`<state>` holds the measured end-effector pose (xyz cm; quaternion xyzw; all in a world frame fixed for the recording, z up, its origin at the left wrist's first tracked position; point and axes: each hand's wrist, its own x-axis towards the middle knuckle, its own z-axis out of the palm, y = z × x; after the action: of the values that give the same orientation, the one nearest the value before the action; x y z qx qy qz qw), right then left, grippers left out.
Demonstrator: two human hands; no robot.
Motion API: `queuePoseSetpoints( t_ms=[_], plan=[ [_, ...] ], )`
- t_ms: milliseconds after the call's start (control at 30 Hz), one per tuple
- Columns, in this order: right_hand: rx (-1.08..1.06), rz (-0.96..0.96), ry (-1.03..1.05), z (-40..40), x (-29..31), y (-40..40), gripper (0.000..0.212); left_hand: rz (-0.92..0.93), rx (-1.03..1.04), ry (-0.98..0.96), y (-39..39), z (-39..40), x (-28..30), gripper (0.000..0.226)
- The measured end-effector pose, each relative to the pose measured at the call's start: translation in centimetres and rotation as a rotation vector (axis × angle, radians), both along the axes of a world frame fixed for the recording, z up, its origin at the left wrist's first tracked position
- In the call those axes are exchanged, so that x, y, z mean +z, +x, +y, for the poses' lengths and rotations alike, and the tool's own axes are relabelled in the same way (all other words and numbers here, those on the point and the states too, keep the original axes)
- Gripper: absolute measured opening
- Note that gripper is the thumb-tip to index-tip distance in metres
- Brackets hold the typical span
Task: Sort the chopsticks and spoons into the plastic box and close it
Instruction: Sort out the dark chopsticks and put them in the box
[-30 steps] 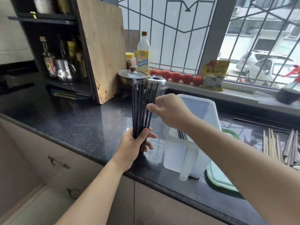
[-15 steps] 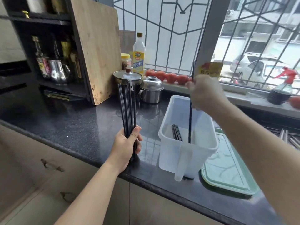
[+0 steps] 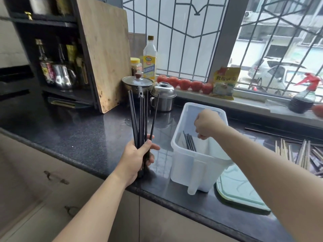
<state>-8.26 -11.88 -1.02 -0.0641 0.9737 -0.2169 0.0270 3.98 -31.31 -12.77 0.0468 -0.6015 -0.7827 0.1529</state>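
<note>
My left hand (image 3: 138,154) grips a bundle of black chopsticks (image 3: 139,116), held upright over the dark counter, left of the plastic box. The translucent white plastic box (image 3: 183,168) stands open near the counter's front edge. Several black chopsticks (image 3: 189,142) lean inside it against its left wall. My right hand (image 3: 208,124) hovers over the box's opening with fingers curled downward; I see nothing held in it. A pile of wooden and dark chopsticks (image 3: 300,152) lies on the counter at far right. No spoons are visible.
A pale green lid (image 3: 239,191) lies flat to the right of the box. Behind stand a lidded pot (image 3: 138,82), a steel cup (image 3: 163,98), a leaning cutting board (image 3: 104,55) and a row of tomatoes (image 3: 185,83) on the window sill.
My right hand took one black chopstick from the bundle, lowered it into the box and dropped down to the opening. More chopsticks now lean inside the box.
</note>
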Motion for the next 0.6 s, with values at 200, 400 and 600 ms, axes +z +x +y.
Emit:
queuePoseSetpoints(
  t_ms=[200, 400, 600],
  plan=[
    [0.172, 0.551, -0.294, -1.8, 2.1, 3.1, 0.028, 0.021, 0.026, -0.002, 0.1, 0.3, 0.1, 0.009],
    [0.457, 0.252, -0.218, -5.9, 2.2, 6.4, 0.037, 0.054, -0.032, 0.02, 0.3, 0.0, -0.1, 0.026],
    [0.415, 0.263, -0.349, -5.8, 1.1, 6.1, 0.032, 0.063, -0.095, -0.008, 0.2, 0.1, -0.2, 0.026]
  ],
)
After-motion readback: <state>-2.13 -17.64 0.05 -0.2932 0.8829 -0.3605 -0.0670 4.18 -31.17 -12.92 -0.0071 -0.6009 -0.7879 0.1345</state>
